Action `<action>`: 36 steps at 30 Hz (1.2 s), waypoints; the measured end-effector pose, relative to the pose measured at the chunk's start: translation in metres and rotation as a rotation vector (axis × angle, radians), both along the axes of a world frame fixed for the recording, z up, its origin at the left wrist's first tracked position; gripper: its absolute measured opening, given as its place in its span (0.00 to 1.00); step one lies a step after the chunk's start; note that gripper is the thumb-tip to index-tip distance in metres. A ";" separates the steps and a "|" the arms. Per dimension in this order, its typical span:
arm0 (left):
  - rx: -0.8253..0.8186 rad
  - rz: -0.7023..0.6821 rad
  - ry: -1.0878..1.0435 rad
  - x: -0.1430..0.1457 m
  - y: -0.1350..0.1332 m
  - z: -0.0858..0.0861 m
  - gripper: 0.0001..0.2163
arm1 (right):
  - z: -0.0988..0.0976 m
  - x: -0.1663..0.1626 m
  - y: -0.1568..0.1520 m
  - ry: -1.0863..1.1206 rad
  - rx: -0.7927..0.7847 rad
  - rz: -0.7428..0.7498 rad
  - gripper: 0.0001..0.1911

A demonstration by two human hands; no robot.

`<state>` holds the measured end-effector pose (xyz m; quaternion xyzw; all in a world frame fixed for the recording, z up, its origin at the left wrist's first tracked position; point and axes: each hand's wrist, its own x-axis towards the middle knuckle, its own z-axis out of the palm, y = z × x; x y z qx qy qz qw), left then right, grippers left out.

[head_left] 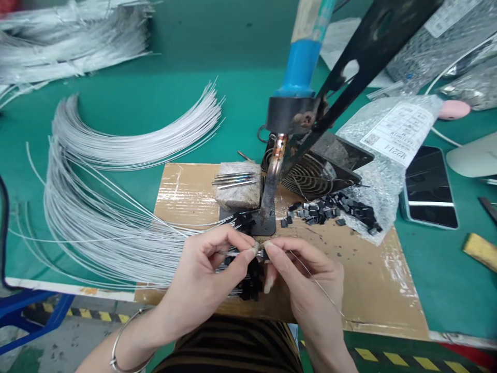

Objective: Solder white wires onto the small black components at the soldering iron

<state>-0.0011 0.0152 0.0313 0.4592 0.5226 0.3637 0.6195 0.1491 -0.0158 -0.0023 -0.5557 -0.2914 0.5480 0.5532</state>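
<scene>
My left hand (209,280) is closed in a pinch on a thin grey-white wire, close to its end. My right hand (312,277) is pinched right beside it, fingertips almost touching the left ones. A thin silvery strand (316,282) trails from the right fingers toward the wrist. What sits between the fingertips is small and partly hidden, with something dark there. Beneath the hands lie wire ends with black pieces (252,282). Just above the fingertips, the metal tip of a blue-handled soldering iron (272,186) points down, held in a black stand arm (349,67).
Bundles of grey-white wires (116,217) spread across the left. Small black connector pieces (330,207) are piled on the cardboard (373,280), near a bubble-wrap bag (392,140). A fan (318,173), a wrapped block (238,199) with metal tips and a phone (429,189) lie around.
</scene>
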 end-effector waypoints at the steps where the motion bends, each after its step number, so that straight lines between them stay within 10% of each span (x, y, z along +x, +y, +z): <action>1: -0.005 0.000 0.003 0.000 0.001 0.000 0.07 | 0.000 0.000 0.000 -0.005 0.002 -0.001 0.06; 9: -0.020 0.013 0.027 0.003 0.004 0.004 0.07 | -0.003 0.001 -0.006 -0.077 0.000 0.015 0.04; 14: -0.005 0.065 0.044 0.006 0.007 0.002 0.06 | -0.004 0.006 -0.015 -0.263 0.110 0.126 0.20; 22: 0.077 0.096 0.078 0.010 0.010 -0.008 0.06 | -0.004 0.009 -0.017 -0.546 0.156 0.030 0.06; 36: 0.088 0.102 0.149 0.014 0.023 -0.001 0.06 | 0.005 0.004 -0.006 -0.538 0.270 0.000 0.09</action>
